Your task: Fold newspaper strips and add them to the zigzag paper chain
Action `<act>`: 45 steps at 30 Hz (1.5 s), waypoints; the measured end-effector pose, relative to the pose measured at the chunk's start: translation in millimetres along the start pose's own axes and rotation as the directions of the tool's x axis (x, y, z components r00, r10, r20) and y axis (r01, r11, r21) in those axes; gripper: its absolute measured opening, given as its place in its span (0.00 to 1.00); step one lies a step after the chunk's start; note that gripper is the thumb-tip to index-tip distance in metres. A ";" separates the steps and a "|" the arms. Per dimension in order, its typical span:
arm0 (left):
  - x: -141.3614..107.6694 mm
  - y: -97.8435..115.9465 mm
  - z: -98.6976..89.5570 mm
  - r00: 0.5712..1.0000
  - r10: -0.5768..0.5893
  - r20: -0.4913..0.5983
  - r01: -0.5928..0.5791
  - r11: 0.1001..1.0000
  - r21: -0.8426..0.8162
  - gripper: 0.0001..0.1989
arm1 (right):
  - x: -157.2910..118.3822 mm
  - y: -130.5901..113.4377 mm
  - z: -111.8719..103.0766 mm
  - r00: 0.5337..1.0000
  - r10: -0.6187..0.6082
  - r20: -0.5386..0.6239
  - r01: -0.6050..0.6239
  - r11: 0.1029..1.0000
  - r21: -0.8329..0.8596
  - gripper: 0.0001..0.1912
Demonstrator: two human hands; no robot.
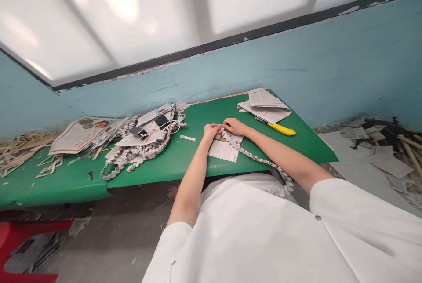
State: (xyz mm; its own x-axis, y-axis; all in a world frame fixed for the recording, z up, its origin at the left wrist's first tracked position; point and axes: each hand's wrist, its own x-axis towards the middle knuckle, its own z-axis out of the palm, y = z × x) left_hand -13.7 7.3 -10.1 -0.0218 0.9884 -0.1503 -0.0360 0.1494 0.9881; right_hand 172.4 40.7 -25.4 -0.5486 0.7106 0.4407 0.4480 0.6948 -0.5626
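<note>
Plain green tabletop (206, 111); grey-and-white zigzag paper chain (253, 157); bright yellow handle (281, 129) at right; pale blue wall (313, 45) far; white shirt (250, 230) near; red stool (33, 227) near left.

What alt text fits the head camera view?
A person's left grip and right grip hold a folded paper chain over a printed sheet on a green table, with a yellow tool at right and heaped paper at left.

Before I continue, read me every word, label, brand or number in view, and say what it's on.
Nothing reads clearly.
Large white paper sheet with red characters: blurred.
Flat printed white paper below the grey-white folded-paper chain: too small.
Folded white newspaper by the long yellow tool: too small.
</note>
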 end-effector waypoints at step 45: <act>2.2 0.3 5.8 1.000 -0.012 -0.023 0.015 0.994 0.110 0.14 | -5.1 -13.6 -6.0 0.998 0.055 -0.042 -0.045 0.978 0.202 0.06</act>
State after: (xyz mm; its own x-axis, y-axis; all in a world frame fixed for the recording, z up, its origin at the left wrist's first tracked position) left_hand -7.9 9.7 -9.9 -0.0441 0.9856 -0.1633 0.0734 0.1662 0.9834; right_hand 173.3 28.3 -15.7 -0.4931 0.7515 0.4383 0.3203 0.6253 -0.7116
